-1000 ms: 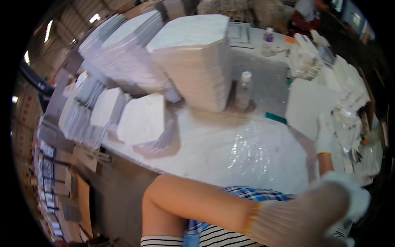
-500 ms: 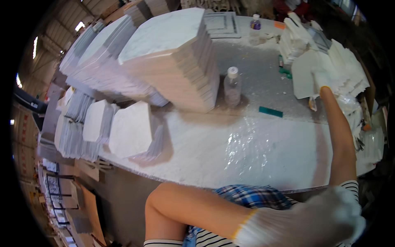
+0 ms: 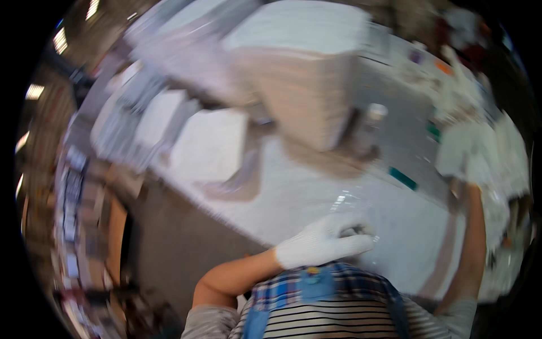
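Note:
My left hand, in a white knitted glove, hovers at the table's near edge, just before my plaid apron. Its fingers are loosely bent, with a gap between them and the thumb, and I see nothing in it. On the right, my right arm reaches away to a heap of white sheets and wrapping. My gloved right hand blends into that white heap; its fingers are blurred and I cannot tell what they touch. Clear plastic film glints on the white tabletop beyond my left hand.
A tall stack of pale slabs stands at the back centre. Shorter stacks of cut-corner tiles sit at the left. A clear bottle with a white cap and a green strip lie between stack and heap.
My left hand has swung from the lower right back leftward to the table's near edge. The view has turned, so the table appears tilted. My right hand stays at the white heap.

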The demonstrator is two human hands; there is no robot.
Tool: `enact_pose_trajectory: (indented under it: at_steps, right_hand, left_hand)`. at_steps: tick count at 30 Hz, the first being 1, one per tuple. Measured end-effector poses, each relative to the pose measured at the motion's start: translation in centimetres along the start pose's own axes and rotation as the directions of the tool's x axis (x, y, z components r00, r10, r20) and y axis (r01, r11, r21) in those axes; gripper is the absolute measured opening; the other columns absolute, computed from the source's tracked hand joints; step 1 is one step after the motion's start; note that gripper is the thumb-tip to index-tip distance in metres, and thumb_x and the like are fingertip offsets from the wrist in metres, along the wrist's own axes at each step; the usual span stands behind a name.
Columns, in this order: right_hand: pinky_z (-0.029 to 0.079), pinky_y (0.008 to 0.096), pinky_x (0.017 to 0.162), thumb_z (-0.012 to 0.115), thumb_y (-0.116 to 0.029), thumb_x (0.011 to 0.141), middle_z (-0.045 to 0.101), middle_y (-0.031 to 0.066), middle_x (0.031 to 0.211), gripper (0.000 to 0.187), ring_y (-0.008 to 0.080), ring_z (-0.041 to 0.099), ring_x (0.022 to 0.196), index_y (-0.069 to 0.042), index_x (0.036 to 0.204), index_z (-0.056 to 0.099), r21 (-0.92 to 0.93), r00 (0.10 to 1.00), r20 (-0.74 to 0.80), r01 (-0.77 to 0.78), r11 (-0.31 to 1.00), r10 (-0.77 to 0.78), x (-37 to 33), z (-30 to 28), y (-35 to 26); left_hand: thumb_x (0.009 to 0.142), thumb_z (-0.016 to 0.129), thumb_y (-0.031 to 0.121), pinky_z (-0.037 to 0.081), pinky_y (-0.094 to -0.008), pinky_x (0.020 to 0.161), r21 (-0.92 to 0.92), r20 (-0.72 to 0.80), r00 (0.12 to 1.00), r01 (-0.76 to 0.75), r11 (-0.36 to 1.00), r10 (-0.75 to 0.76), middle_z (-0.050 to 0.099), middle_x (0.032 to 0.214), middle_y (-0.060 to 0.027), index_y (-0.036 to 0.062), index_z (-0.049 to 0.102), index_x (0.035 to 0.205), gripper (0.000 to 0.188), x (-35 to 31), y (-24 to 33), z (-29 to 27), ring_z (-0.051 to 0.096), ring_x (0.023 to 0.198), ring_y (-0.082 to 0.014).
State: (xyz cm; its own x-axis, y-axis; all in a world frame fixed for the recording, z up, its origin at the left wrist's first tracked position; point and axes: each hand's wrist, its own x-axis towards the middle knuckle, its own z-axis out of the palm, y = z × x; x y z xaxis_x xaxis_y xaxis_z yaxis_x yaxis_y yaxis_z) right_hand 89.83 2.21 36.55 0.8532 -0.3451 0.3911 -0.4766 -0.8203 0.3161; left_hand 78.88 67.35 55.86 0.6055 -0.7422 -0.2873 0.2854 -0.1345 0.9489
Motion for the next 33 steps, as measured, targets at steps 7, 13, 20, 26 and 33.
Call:
enact_pose_trajectory:
  at_steps: [7, 13, 20, 26, 33]
  right_hand:
    - [0.04, 0.0454, 0.107, 0.055, -0.031, 0.096, 0.048, 0.0162, 0.148, 0.056, 0.0382, 0.049, 0.128, -0.011, 0.148, 0.047, -0.207, 1.0, -0.005, 0.018, 0.978, -0.019, -5.2, -14.3, -7.5]
    - [0.047, 0.0435, 0.096, 0.057, -0.02, 0.099, 0.065, 0.0144, 0.124, 0.036, 0.0347, 0.06, 0.112, -0.009, 0.133, 0.062, 0.293, 0.945, -0.223, 0.3, 0.908, -0.24, -7.3, -16.8, -14.2]
    - [0.048, 0.0431, 0.086, 0.069, -0.009, 0.085, 0.069, 0.01, 0.109, 0.028, 0.032, 0.062, 0.098, -0.008, 0.113, 0.067, 0.513, 0.604, -0.59, 0.793, 0.329, -0.536, -10.9, -30.8, -30.5]
    - [0.048, 0.0442, 0.096, 0.067, -0.021, 0.091, 0.064, 0.0164, 0.125, 0.04, 0.0371, 0.059, 0.115, -0.003, 0.126, 0.062, 0.576, 0.42, -0.609, 0.818, -0.01, -0.673, -12.1, -37.9, -41.9]
    - [0.042, 0.0486, 0.105, 0.061, -0.04, 0.094, 0.049, 0.0222, 0.144, 0.062, 0.0392, 0.047, 0.132, 0.001, 0.139, 0.048, 0.479, 0.325, -0.63, 0.878, -0.023, -0.705, -10.7, -40.1, -56.9]
  left_hand:
    - [0.096, 0.061, 0.026, 0.048, -0.0276, 0.088, 0.039, -0.426, 0.904, -0.017, 0.999, 0.032, 0.068, 0.099, -0.0061, 0.0025, 0.068, 0.103, 0.025, -4.6, -4.6, -4.9, 0.061, 0.098, -0.0134]
    - [0.096, 0.06, 0.02, 0.051, -0.0352, 0.092, -0.266, -0.684, 0.729, -0.282, 0.922, 0.025, 0.067, 0.098, -0.0087, -0.0012, 0.065, 0.105, 0.024, -7.3, -7.7, -8.4, 0.064, 0.098, -0.0196]
    - [0.097, 0.061, 0.022, 0.052, -0.0354, 0.089, -0.317, -0.895, 0.437, -0.478, 0.819, -0.092, 0.068, 0.096, -0.0076, 0.0036, 0.064, 0.109, 0.022, -9.5, -9.8, -10.8, 0.066, 0.092, -0.0195]
    - [0.097, 0.058, 0.018, 0.052, -0.0383, 0.085, -0.393, -0.905, 0.381, -0.577, 0.715, -0.19, 0.068, 0.095, -0.012, 0.003, 0.057, 0.117, 0.025, -10.2, -12.4, -11.9, 0.066, 0.089, -0.0248]
    - [0.095, 0.056, 0.014, 0.053, -0.0396, 0.083, -0.426, -0.887, 0.405, -0.538, 0.728, -0.22, 0.067, 0.096, -0.0122, -0.0005, 0.054, 0.119, 0.028, -9.9, -11.8, -12.2, 0.065, 0.089, -0.0233]
